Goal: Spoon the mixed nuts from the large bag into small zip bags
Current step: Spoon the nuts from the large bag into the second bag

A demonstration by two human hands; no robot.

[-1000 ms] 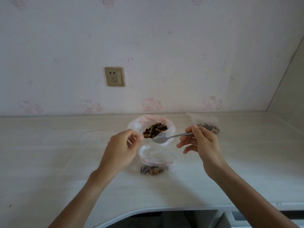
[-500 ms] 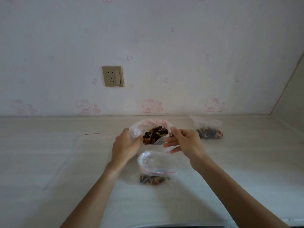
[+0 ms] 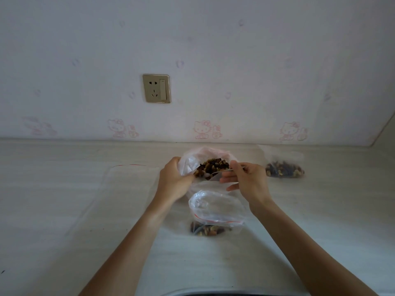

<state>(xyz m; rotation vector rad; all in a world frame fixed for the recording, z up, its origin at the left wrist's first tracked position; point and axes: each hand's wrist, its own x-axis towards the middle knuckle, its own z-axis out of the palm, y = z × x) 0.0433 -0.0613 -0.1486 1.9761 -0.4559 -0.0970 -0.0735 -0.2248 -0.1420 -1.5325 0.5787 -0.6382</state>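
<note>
The large clear bag [image 3: 190, 161] stands open at the middle of the counter, with dark mixed nuts [image 3: 212, 165] showing inside. My left hand [image 3: 174, 180] grips its left side. A metal spoon [image 3: 215, 173] is pinched in my right hand [image 3: 245, 180], its bowl dipping into the nuts at the bag's mouth. Just in front lies a small zip bag [image 3: 215, 208] with a red seal line, its mouth open and a few nuts at its bottom.
Another small zip bag with nuts [image 3: 284, 167] lies at the right near the wall. A flat empty clear bag [image 3: 128, 182] lies on the counter to the left. A wall socket [image 3: 156, 88] is above. The counter's front edge [image 3: 192, 292] is close below.
My right hand has carried the spoon leftward from over the small bag into the large bag's mouth. My left hand has shifted up onto the large bag's side.
</note>
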